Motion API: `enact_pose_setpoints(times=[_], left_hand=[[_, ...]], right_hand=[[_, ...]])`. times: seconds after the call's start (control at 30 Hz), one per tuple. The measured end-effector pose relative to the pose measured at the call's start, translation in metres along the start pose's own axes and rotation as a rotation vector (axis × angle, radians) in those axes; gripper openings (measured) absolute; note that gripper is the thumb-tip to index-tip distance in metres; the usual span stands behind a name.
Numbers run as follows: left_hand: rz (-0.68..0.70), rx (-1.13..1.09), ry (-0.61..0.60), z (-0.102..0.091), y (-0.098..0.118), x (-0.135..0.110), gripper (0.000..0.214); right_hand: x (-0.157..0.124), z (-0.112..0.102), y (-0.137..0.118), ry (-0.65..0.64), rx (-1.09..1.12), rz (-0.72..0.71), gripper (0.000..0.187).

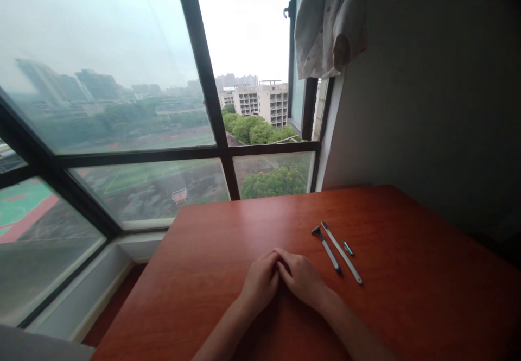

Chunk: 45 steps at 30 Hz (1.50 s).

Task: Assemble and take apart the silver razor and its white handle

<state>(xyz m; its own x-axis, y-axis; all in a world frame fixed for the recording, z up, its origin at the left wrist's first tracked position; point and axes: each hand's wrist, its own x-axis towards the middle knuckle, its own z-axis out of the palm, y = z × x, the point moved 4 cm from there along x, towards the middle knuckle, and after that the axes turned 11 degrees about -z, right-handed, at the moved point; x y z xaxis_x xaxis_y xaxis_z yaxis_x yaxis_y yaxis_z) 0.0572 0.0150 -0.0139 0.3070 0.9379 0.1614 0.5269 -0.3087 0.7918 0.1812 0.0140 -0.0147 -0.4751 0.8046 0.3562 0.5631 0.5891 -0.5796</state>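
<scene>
My left hand (259,284) and my right hand (303,278) rest side by side on the reddish wooden table (407,306), fingertips touching each other, fingers lying flat and holding nothing. Just right of my right hand lie three small things: a razor-like tool with a dark head (326,247), a long thin white stick (342,253), and a short teal piece (348,248). Neither hand touches them.
A large window with dark frames (211,106) stands beyond the table's far edge, showing buildings and trees. A pale cloth (329,24) hangs at the upper right against a grey wall (427,106). The floor drops away left of the table.
</scene>
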Motion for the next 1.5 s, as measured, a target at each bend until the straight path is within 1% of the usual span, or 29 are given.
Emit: enact_pose_setpoints(times=[0.17, 0.3, 0.47, 0.67, 0.9, 1.13, 1.5], left_hand=[[0.016, 0.081, -0.013, 0.0023, -0.0026, -0.0005, 0.024], [0.023, 0.093, -0.004, 0.0028, -0.0046, -0.0009, 0.027], [0.020, 0.112, -0.021, 0.0031, -0.0052, -0.0014, 0.027], [0.019, 0.112, 0.000, 0.0030, -0.0054, -0.0020, 0.029], [0.002, 0.117, -0.011, 0.0033, -0.0051, -0.0013, 0.028], [0.002, 0.101, -0.019, 0.0014, -0.0050, -0.0028, 0.034], [0.023, 0.105, -0.002, 0.0018, -0.0043, -0.0029, 0.033]], right_hand=[[-0.0010, 0.0006, 0.0045, -0.008, 0.041, 0.020, 0.034], [-0.0006, 0.0010, 0.0059, -0.017, 0.035, 0.033, 0.033], [-0.0001, 0.0018, 0.0054, -0.023, 0.028, 0.041, 0.032], [0.0006, 0.0021, 0.0058, -0.016, 0.032, 0.041, 0.031], [-0.0002, 0.0043, 0.0070, -0.029, 0.035, 0.048, 0.034], [0.0000, 0.0024, 0.0040, -0.035, 0.025, 0.057, 0.038], [0.0013, 0.0044, 0.0030, -0.033, -0.012, 0.074, 0.031]])
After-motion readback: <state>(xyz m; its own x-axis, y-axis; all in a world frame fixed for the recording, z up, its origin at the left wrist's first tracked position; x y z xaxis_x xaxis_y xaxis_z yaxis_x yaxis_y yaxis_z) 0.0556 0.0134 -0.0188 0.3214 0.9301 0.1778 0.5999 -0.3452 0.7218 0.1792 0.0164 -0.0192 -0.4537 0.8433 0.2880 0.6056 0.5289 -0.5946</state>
